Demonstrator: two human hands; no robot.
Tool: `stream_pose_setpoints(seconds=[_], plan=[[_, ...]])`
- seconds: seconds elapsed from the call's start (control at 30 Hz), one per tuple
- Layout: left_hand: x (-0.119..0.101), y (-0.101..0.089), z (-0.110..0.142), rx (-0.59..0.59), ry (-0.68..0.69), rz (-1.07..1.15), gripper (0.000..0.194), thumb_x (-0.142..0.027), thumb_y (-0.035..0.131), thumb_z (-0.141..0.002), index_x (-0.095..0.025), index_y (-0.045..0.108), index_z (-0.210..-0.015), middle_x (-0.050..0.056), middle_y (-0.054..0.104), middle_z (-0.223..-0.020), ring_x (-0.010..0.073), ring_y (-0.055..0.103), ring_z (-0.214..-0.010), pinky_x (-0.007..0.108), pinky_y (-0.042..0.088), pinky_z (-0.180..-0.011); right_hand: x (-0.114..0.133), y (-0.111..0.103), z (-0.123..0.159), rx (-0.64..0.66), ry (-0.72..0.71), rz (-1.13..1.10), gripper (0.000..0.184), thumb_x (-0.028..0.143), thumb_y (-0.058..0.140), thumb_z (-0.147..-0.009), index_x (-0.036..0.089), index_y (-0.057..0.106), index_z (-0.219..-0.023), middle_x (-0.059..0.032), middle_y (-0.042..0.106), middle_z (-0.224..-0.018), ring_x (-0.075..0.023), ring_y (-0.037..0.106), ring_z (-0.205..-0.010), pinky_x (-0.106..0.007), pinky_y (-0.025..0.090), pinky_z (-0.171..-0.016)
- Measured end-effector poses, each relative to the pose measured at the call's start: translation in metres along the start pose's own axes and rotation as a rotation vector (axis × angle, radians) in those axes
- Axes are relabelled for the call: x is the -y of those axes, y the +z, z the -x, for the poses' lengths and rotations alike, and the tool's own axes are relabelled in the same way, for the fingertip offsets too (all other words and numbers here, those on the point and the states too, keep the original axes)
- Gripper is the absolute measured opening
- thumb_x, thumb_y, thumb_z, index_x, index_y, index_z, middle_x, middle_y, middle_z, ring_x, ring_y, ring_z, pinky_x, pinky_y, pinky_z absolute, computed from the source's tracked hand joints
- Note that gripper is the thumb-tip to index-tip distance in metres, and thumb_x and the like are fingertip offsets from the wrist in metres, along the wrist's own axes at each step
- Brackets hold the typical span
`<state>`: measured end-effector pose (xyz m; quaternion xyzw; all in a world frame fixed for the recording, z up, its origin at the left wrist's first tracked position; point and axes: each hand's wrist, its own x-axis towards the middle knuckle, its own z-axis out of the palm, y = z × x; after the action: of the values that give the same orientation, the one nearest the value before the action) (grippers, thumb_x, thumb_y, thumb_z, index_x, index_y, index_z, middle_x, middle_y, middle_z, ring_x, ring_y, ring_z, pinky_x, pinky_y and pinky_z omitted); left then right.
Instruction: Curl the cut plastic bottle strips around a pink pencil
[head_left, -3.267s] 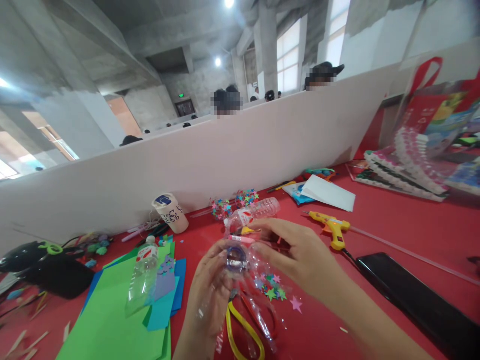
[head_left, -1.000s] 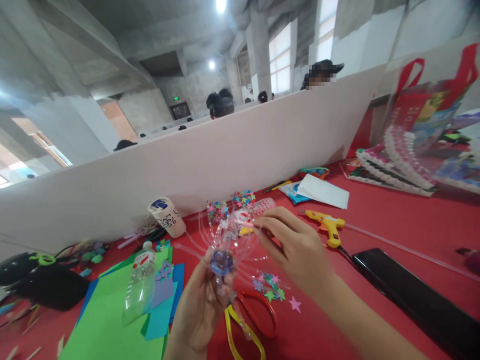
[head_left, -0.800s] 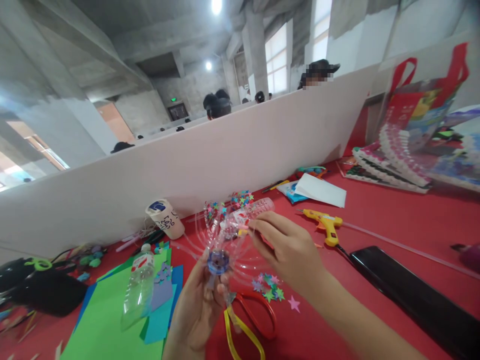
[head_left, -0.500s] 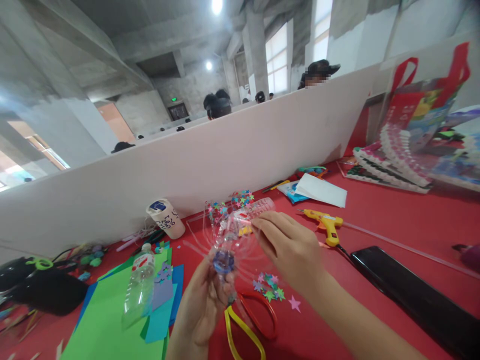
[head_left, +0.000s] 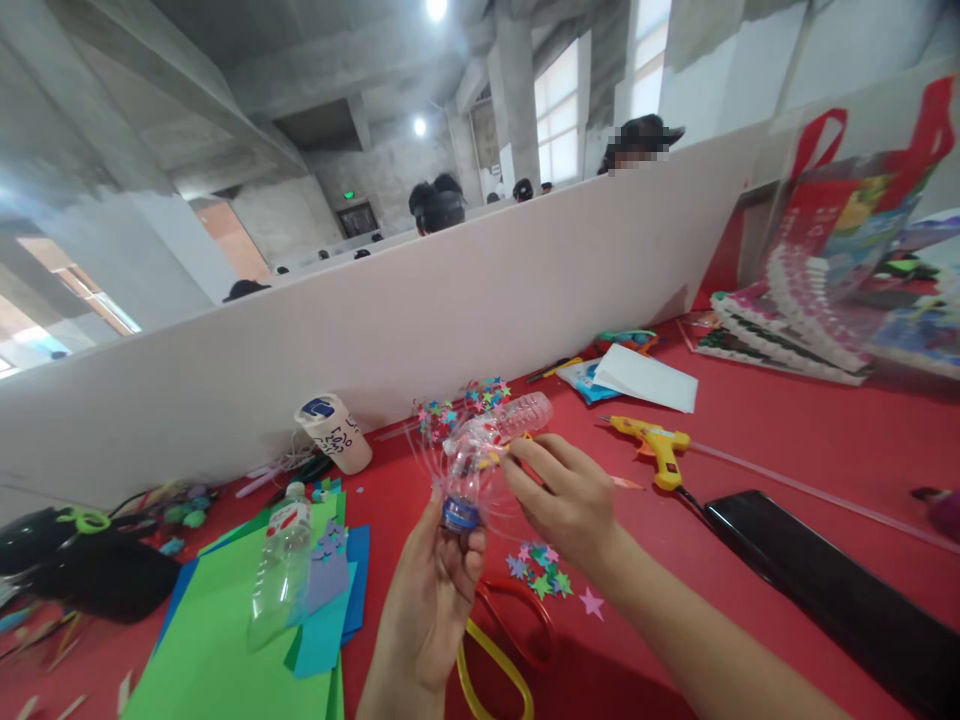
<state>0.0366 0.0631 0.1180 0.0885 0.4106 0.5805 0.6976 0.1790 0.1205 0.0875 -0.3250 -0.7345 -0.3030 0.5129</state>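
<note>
From my remote station I observe the left hand (head_left: pixel 435 592) clasping a blue-ringed clear plastic piece (head_left: pixel 460 514) left of the loose stars (head_left: pixel 541 572), the right hand (head_left: pixel 568 500) just beyond them, fingertips together on what I cannot tell, scissors (head_left: pixel 502 655) nearer, glue gun (head_left: pixel 664 455) farther right.
</note>
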Motion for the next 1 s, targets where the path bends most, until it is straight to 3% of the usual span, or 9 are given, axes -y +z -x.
stream_pose_setpoints(seconds=[0.1, 0.27, 0.4, 0.7, 0.87, 0.97, 1.0], plan=[[-0.001, -0.001, 0.003, -0.013, -0.036, 0.01, 0.032, -0.021, 0.035, -0.094, -0.009, 0.059, -0.077, 0.005, 0.062, -0.061, 0.006, 0.058, -0.045, 0.011, 0.05, -0.041, 0.001, -0.005, -0.004, -0.027, 0.028, -0.026, 0.013, 0.009, 0.054, -0.084, 0.018, 0.062, -0.08, -0.004, 0.066, -0.079, -0.0136, 0.055, -0.07, -0.024, 0.046, -0.063], [-0.006, -0.001, 0.003, -0.003, -0.021, 0.011, 0.034, -0.017, 0.029, -0.095, -0.01, 0.059, -0.084, 0.005, 0.062, -0.065, 0.0056, 0.059, -0.046, 0.01, 0.05, -0.042, 0.004, -0.015, -0.015, 0.02, 0.193, -0.223, 0.012, 0.01, 0.051, -0.085, 0.016, 0.061, -0.081, -0.0071, 0.064, -0.08, -0.0157, 0.058, -0.075, -0.026, 0.048, -0.066], [-0.008, -0.005, -0.002, 0.052, -0.1, 0.013, 0.04, -0.023, 0.026, -0.096, -0.01, 0.057, -0.075, 0.002, 0.056, -0.055, 0.0045, 0.054, -0.04, 0.009, 0.047, -0.037, 0.003, -0.02, -0.019, 0.08, 0.291, -0.348, 0.012, 0.012, 0.049, -0.088, 0.016, 0.06, -0.087, -0.0071, 0.063, -0.085, -0.016, 0.06, -0.081, -0.027, 0.051, -0.072], [-0.003, -0.003, -0.005, 0.029, -0.009, -0.032, 0.035, -0.021, 0.032, -0.095, -0.009, 0.057, -0.072, 0.005, 0.06, -0.059, 0.0033, 0.05, -0.038, 0.008, 0.043, -0.033, -0.006, -0.007, -0.007, 0.158, 0.027, -0.056, 0.026, 0.011, 0.04, -0.091, 0.013, 0.064, -0.082, -0.0086, 0.065, -0.082, -0.0165, 0.056, -0.072, -0.027, 0.046, -0.064], [0.002, 0.0, -0.005, -0.013, -0.016, -0.002, 0.031, -0.018, 0.036, -0.094, -0.008, 0.058, -0.075, 0.005, 0.062, -0.062, 0.0045, 0.056, -0.044, 0.009, 0.049, -0.04, -0.007, 0.0, -0.003, 0.122, 0.106, 0.021, 0.02, 0.012, 0.045, -0.09, 0.014, 0.064, -0.086, -0.0082, 0.066, -0.084, -0.0166, 0.055, -0.072, -0.027, 0.041, -0.057], [-0.001, 0.002, -0.003, -0.048, 0.011, 0.049, 0.029, -0.018, 0.036, -0.094, -0.009, 0.058, -0.077, 0.004, 0.062, -0.062, 0.0049, 0.058, -0.045, 0.009, 0.05, -0.041, -0.015, -0.007, -0.007, 0.075, 0.181, 0.021, 0.016, 0.011, 0.048, -0.088, 0.016, 0.063, -0.088, -0.0077, 0.065, -0.088, -0.0169, 0.057, -0.078, -0.026, 0.043, -0.063], [-0.003, 0.003, -0.002, -0.051, 0.021, 0.067, 0.03, -0.018, 0.035, -0.094, -0.009, 0.058, -0.078, 0.003, 0.061, -0.061, 0.0048, 0.058, -0.044, 0.009, 0.05, -0.042, -0.019, -0.01, -0.01, 0.002, 0.237, -0.051, 0.014, 0.011, 0.05, -0.087, 0.017, 0.062, -0.088, -0.0069, 0.064, -0.086, -0.0168, 0.058, -0.079, -0.026, 0.045, -0.067]])
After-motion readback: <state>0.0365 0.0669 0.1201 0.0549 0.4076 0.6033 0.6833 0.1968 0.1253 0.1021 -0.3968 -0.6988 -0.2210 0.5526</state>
